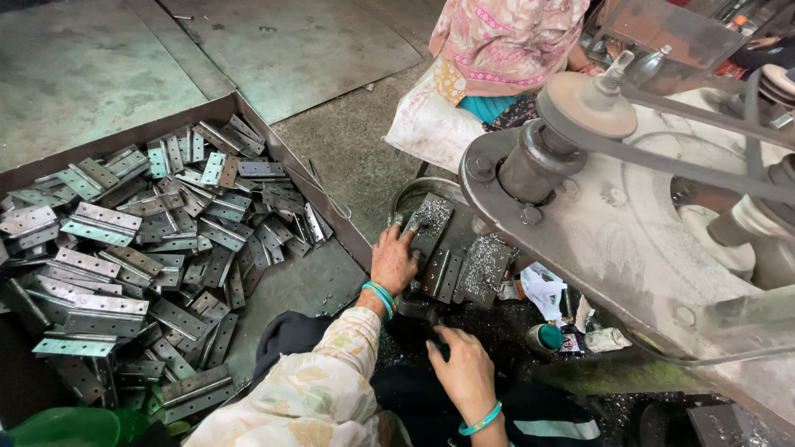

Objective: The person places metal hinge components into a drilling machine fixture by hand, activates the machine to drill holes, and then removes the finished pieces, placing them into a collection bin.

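Left hand [394,261] lay flat, fingers spread, pressing on a hinge [428,222] that sat on the dark machine bed [464,269], hinge leaf dusted with metal chips [489,263]. Nothing was pinched; palm and fingertips held it down. Right hand [460,364] was lower and nearer, fingers curled down into a dark spot; could not tell whether it gripped anything. Both wrists wore teal bangles.

A tray [248,112] on the left held a big loose pile of hinges [132,248]. A belt-driven machine [629,215] with a pulley [592,103] hung over the right side, belt exposed. Another person in pink cloth [505,37] sat at the far side.

Risks, as judged: the left fingers were close under the machine head, so a slip of the hinge could carry them in. Chips on the hinge could cut bare skin or make the hinge sit tilted. The loose floral sleeve [331,372] was near the work, and the open belt could catch cloth if the arm reached right. Sharp hinge edges in the pile could nick a hand reaching left.
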